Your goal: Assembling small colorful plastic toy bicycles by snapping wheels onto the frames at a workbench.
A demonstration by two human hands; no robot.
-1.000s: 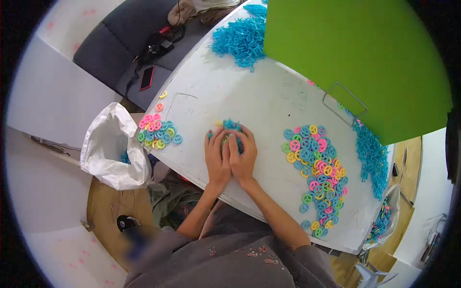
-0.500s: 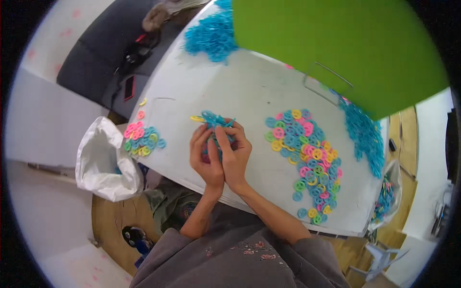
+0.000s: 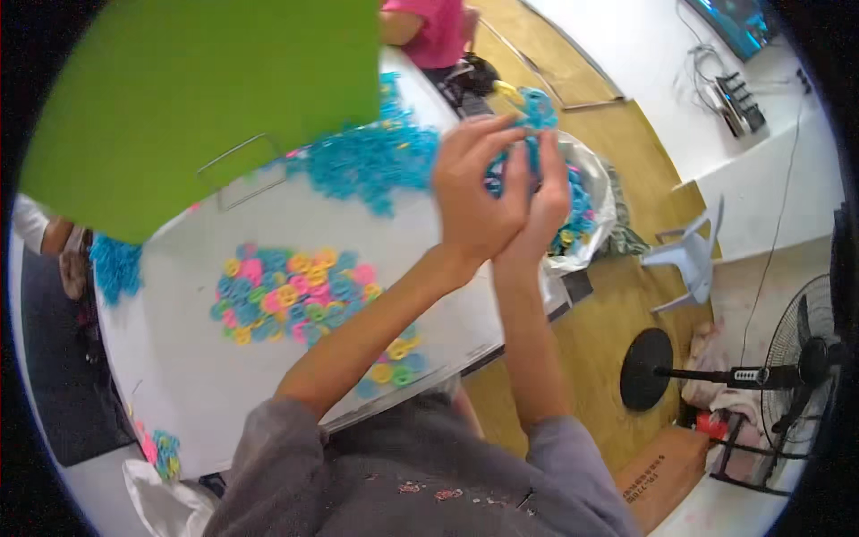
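Cupped together at the table's right edge, my left hand (image 3: 474,192) and my right hand (image 3: 548,201) are closed round a bunch of blue plastic pieces (image 3: 539,109). A yellow piece (image 3: 508,92) sticks out at its top left; the bunch's exact shape is blurred and partly covered by my fingers. Both hands are in front of a white sack (image 3: 608,192) that holds a mix of blue, pink and yellow pieces (image 3: 577,210). To their left, a heap of thin blue plastic pieces (image 3: 358,161) lies on the white table (image 3: 179,349).
Small round pieces in several colours (image 3: 286,291) spread over the table's middle. A green panel (image 3: 206,98) with a wire stand (image 3: 237,170) rises at the far side. Another person in a pink top (image 3: 434,31) is beyond the table. A fan (image 3: 796,367) and a pale chair (image 3: 684,259) stand at right.
My hands have swung right, from over the table to the sack at its right edge, still round the blue bunch. The view has turned right with them.
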